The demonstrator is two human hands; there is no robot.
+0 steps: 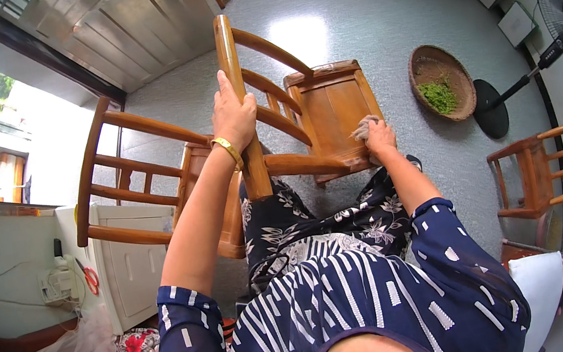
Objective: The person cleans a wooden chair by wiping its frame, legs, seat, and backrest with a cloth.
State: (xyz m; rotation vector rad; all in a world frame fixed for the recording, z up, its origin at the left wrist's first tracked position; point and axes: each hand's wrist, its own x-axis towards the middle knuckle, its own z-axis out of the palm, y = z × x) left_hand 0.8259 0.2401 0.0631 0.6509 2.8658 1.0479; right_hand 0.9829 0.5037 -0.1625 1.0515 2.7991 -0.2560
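In front of me a wooden chair shows its flat seat (333, 113) and its backrest, whose thick top rail (226, 47) stands nearest the camera. My left hand (234, 112) is closed around that top rail; a gold-coloured bracelet is on the wrist. On the right edge of the seat, near its front corner, my right hand (381, 140) holds a bunched greyish cloth (364, 128) against the wood. A second wooden chair (140, 128) is close on the left, partly hidden behind my left forearm.
A round woven basket (438, 57) with green leaves lies on the floor at right, beside a standing fan (490, 109). Another wooden chair (535, 176) is at far right. A white cabinet (134, 269) and red-handled scissors (90, 280) are at left.
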